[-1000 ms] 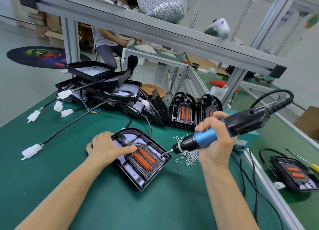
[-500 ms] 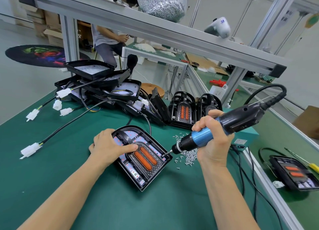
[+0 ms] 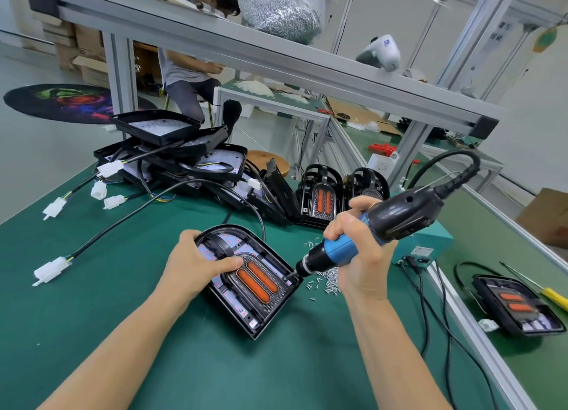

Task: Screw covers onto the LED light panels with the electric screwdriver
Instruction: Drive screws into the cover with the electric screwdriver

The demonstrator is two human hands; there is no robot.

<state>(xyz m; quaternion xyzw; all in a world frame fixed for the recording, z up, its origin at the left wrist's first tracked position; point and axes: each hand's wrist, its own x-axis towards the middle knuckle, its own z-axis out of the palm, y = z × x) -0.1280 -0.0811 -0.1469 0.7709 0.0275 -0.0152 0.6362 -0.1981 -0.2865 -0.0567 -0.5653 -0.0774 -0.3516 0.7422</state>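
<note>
A black LED light panel lies flat on the green mat, its black cover with two orange lenses seated on top. My left hand holds the panel's left side, thumb across the cover and fingers curled over the rear rim. My right hand grips the blue-and-black electric screwdriver. Its bit touches the cover's right corner. Loose screws lie scattered just right of the panel.
A heap of open panels with cables and white connectors fills the back left. Two covered panels stand upright behind the work. Right of the aluminium rail lies another panel and a yellow screwdriver. A person sits beyond the bench.
The screwdriver has tilted more upright and its bit has pressed down into the cover's right corner. My left hand stays on the panel.
</note>
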